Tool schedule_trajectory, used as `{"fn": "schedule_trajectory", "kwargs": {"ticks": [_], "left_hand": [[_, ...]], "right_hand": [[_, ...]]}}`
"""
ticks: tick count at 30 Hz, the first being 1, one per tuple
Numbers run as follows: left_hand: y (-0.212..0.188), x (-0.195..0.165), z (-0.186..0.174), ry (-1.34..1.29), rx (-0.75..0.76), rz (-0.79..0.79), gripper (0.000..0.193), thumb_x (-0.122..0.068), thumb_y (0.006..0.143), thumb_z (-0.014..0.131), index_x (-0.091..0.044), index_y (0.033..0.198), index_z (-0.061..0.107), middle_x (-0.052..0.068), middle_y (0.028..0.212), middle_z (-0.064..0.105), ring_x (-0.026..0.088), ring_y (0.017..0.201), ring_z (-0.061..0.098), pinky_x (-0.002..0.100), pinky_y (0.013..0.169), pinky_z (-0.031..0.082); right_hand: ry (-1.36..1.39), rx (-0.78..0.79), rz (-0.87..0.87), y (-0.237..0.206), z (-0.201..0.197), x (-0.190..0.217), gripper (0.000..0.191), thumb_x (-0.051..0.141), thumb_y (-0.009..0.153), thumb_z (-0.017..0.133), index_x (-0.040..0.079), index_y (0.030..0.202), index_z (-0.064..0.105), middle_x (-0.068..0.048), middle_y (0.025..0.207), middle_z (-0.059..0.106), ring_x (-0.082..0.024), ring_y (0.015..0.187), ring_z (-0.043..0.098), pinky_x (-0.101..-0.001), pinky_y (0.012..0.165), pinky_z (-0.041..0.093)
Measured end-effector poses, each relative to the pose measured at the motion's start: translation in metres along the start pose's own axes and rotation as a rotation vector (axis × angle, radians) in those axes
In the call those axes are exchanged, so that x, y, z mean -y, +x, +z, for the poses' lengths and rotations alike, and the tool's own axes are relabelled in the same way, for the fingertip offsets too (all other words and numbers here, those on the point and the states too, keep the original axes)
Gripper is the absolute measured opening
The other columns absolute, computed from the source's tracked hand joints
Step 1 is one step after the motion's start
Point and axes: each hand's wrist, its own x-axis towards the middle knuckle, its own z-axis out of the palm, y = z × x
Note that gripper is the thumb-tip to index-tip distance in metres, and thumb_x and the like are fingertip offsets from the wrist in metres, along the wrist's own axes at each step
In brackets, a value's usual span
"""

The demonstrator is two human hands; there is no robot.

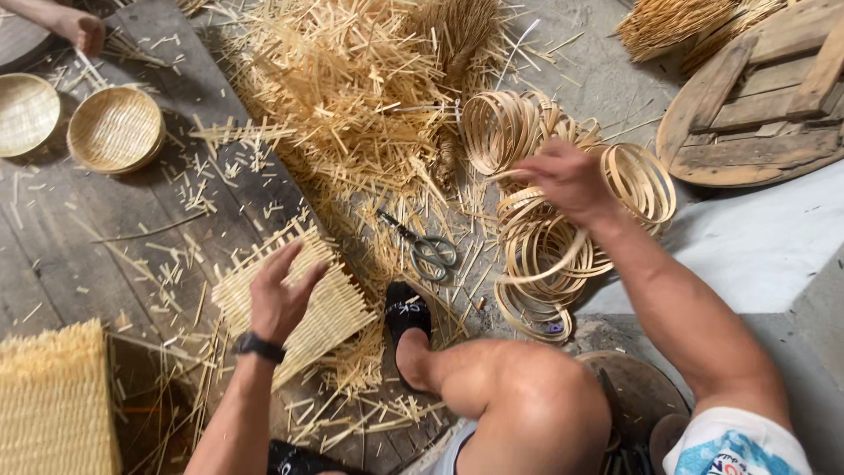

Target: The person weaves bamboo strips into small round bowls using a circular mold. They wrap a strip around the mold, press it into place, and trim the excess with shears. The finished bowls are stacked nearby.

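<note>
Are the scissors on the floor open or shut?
Shut, as far as the view shows: the scissors lie flat among bamboo strips, blades together in one dark line, both handle loops side by side.

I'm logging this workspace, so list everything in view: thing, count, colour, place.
woven mat: one, pale straw, under left hand
bamboo rings: many, tan, centre right
scissors: one, grey, centre floor
strip pile: one, straw, top centre
round baskets: two, tan, upper left
wooden disc: one, brown, upper right
other person's hand: one, top left
left hand: on the mat
right hand: grasping a ring
</note>
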Motion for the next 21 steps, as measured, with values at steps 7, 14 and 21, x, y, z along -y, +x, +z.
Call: {"fn": "schedule_trajectory", "kwargs": {"ticks": [7,14,21], "left_hand": [[-0.009,-0.1,-0.033,-1.192,0.424,-0.466,0.074,-0.081,0.091,0.039,-0.012,0.09,0.064,0.004,0.075,0.061,0.012,0.057,0.052,0.025,0.046,0.035],[-0.054,-0.058,-0.075,-1.324,0.444,-0.675,0.078,-0.092,0.08,0.029,-0.02,0.05,0.035,-0.004,0.048,0.036,0.007,0.038,0.028,0.024,0.036,0.017],[-0.073,-0.028,-0.067,-1.193,0.104,-0.668,0.073,-0.091,0.079,0.034,-0.022,0.054,0.029,-0.009,0.049,0.029,0.008,0.04,0.027,0.027,0.038,0.019]], "right_hand": [[0.25,-0.014,-0.698,0.098,0.034,0.231,0.012,0.012,0.09,0.073,0.007,0.099,0.067,-0.006,0.09,0.063,-0.02,0.079,0.063,-0.0324,0.067,0.056],[0.27,0.044,-0.845,0.114,0.065,0.32,0.016,0.018,0.084,0.074,0.006,0.093,0.068,-0.003,0.082,0.059,-0.019,0.074,0.06,-0.0323,0.059,0.053],[0.25,0.089,-0.739,0.101,0.102,0.343,0.023,0.017,0.088,0.073,0.006,0.074,0.058,-0.005,0.075,0.053,-0.019,0.066,0.057,-0.0341,0.053,0.05]]}}
